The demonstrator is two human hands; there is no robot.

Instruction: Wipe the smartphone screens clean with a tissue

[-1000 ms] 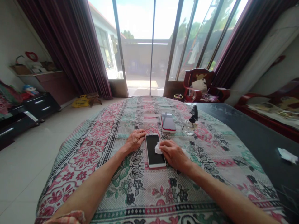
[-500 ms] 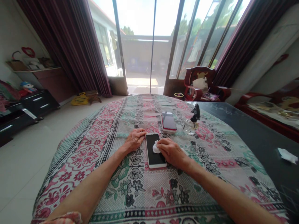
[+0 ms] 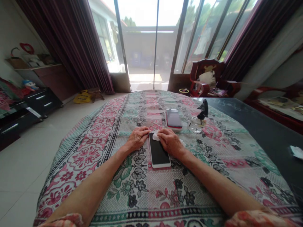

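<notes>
A white smartphone [image 3: 160, 154] with a dark screen lies face up on the patterned tablecloth. My left hand [image 3: 138, 138] rests beside it, fingers stretched out and fingertips at its upper left edge. Pinched in my right hand [image 3: 170, 141] is a crumpled white tissue [image 3: 155, 136], pressed on the top part of the screen. Beyond my right hand is a small stack of phones [image 3: 174, 120], the top one partly blurred out. To the right of the stack stands a clear spray bottle [image 3: 196, 125] with a black trigger head.
The floral tablecloth [image 3: 175, 189] covers the round table under my arms. A dark table [image 3: 246, 126] adjoins on the right, with a white tissue [image 3: 297, 152] on it. Behind stand a red wooden chair [image 3: 208, 75] and glass doors. Black drawers [image 3: 44, 101] are at left.
My right hand has slid the tissue up the screen, from around its middle to near the top edge. My left hand stays at the phone's left edge. The view has shifted slightly.
</notes>
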